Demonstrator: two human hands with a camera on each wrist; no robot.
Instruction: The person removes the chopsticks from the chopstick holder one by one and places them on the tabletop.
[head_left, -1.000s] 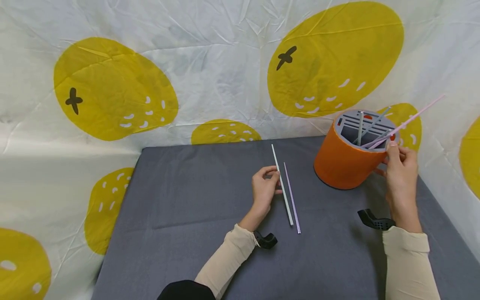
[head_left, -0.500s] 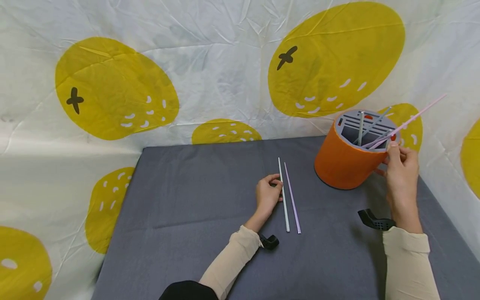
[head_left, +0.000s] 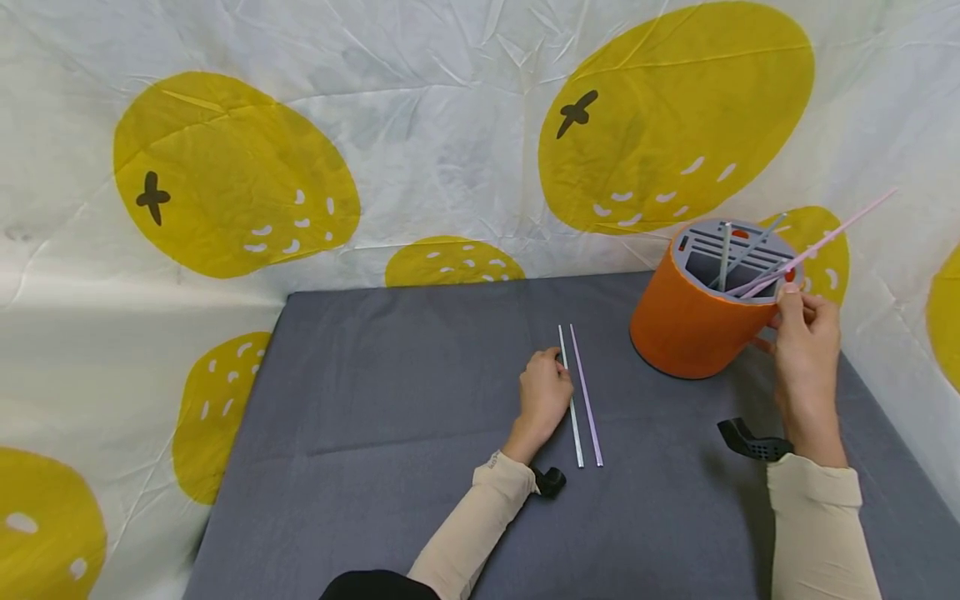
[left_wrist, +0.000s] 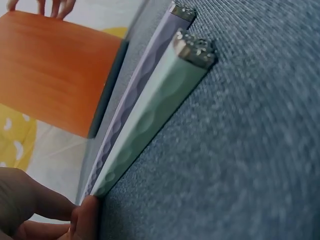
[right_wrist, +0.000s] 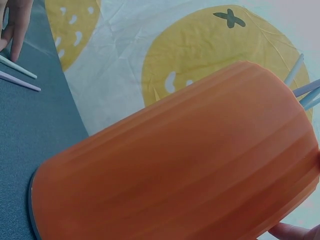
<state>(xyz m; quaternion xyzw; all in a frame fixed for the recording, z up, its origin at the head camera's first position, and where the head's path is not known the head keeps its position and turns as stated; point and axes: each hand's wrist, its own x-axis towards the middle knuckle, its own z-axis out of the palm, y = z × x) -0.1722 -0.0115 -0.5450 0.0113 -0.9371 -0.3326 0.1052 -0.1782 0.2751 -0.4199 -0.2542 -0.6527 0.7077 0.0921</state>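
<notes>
A: What is the left hand point(head_left: 545, 392) on?

B: A pale green stick point(head_left: 571, 397), thin and straight, lying flat on the grey table point(head_left: 375, 400). The fingers are curled beside it and touch its far half; whether they pinch it I cannot tell. In the left wrist view it looks faintly dimpled along its length, with a speckled metallic end cap.

A: And the one next to it?

B: A lilac stick point(head_left: 586, 396), the same make, lies just to its right and parallel, nearly touching.

A: The right hand point(head_left: 806, 350)?

B: It pinches a long pink stick point(head_left: 825, 237) at the rim of the holder point(head_left: 693, 325), an orange cylinder with a grey slotted top. The stick slants up to the right out of a slot. Grey-blue sticks point(head_left: 724, 255) stand in other slots. The holder sits at the table's far right, well apart from the two lying sticks.
</notes>
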